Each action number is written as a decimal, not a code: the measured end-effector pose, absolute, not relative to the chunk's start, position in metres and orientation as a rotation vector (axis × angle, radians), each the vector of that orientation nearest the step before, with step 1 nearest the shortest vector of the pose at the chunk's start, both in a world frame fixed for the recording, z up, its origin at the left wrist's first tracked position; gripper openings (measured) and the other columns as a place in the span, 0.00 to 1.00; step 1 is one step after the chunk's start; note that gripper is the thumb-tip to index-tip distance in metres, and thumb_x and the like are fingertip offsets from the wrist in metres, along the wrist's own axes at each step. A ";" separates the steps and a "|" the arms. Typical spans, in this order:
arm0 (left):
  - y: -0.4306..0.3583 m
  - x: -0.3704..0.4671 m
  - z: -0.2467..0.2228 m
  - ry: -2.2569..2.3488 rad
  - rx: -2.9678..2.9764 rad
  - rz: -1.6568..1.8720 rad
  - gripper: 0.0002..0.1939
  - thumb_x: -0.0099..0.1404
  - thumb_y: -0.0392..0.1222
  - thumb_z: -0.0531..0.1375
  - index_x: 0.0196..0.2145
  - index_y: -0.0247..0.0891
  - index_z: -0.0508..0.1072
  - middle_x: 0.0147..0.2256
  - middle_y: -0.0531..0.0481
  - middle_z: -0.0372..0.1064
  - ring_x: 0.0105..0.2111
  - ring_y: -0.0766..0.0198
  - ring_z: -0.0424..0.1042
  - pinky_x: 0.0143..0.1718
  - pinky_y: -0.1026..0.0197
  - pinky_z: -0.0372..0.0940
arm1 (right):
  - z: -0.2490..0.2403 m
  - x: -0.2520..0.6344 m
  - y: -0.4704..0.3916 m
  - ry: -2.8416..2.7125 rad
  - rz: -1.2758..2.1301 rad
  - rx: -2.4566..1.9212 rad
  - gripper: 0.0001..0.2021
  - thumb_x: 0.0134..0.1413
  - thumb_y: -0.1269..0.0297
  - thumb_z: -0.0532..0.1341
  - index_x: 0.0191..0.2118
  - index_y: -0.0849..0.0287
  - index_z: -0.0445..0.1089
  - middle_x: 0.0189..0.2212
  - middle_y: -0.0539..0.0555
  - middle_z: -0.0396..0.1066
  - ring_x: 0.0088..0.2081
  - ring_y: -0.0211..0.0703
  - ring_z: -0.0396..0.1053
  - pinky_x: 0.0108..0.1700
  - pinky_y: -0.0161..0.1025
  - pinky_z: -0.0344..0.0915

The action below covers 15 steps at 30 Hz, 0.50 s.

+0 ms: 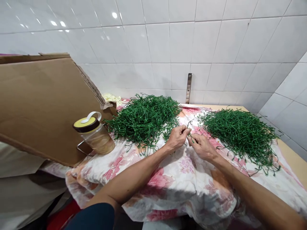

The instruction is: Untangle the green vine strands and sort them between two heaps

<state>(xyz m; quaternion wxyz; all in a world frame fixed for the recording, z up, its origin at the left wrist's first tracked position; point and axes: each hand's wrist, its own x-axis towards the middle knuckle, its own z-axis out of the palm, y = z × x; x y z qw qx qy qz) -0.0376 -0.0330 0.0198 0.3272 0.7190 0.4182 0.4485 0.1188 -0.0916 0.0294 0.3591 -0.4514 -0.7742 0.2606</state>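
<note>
My left hand and my right hand meet over the middle of the flowered cloth, fingertips almost touching. Both are closed in a pinch on a thin green sprig, whose dark branching tip sticks up above the left fingers. Much of the sprig is hidden by the fingers. Just beyond my left hand lies a big tangled heap of green sprigs. A second heap of similar sprigs spreads out to the right of my right hand.
A clear jar with a yellow and brown lid stands left, beside a large cardboard box. Flowered cloth covers the table. White tiled wall closes off the back, with a metal strip upright against it.
</note>
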 end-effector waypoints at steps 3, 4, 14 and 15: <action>-0.019 -0.048 0.021 1.185 1.826 1.284 0.21 0.67 0.53 0.57 0.22 0.38 0.60 0.21 0.57 0.53 0.25 0.68 0.53 0.27 0.64 0.48 | 0.032 0.106 -0.110 -2.197 0.725 -0.925 0.20 0.69 0.57 0.52 0.24 0.56 0.57 0.20 0.47 0.59 0.23 0.37 0.55 0.29 0.37 0.52; -0.015 -0.052 0.023 1.211 1.789 1.311 0.22 0.67 0.54 0.58 0.22 0.38 0.60 0.21 0.57 0.53 0.24 0.69 0.53 0.26 0.64 0.48 | 0.033 0.104 -0.114 -2.254 0.735 -0.853 0.20 0.69 0.57 0.53 0.24 0.56 0.58 0.21 0.47 0.60 0.24 0.37 0.56 0.30 0.37 0.53; -0.016 -0.052 0.033 0.938 1.550 1.215 0.21 0.67 0.58 0.59 0.29 0.36 0.66 0.27 0.52 0.70 0.19 0.73 0.61 0.20 0.67 0.53 | 0.046 0.142 -0.091 -1.739 0.517 -1.079 0.15 0.67 0.53 0.58 0.37 0.58 0.75 0.30 0.54 0.71 0.30 0.42 0.66 0.34 0.39 0.63; -0.018 -0.051 0.034 0.919 1.530 1.201 0.21 0.66 0.58 0.60 0.29 0.36 0.66 0.28 0.50 0.72 0.19 0.73 0.61 0.20 0.67 0.53 | 0.046 0.143 -0.090 -1.745 0.483 -1.078 0.14 0.67 0.53 0.59 0.37 0.58 0.75 0.32 0.55 0.73 0.32 0.43 0.68 0.35 0.39 0.64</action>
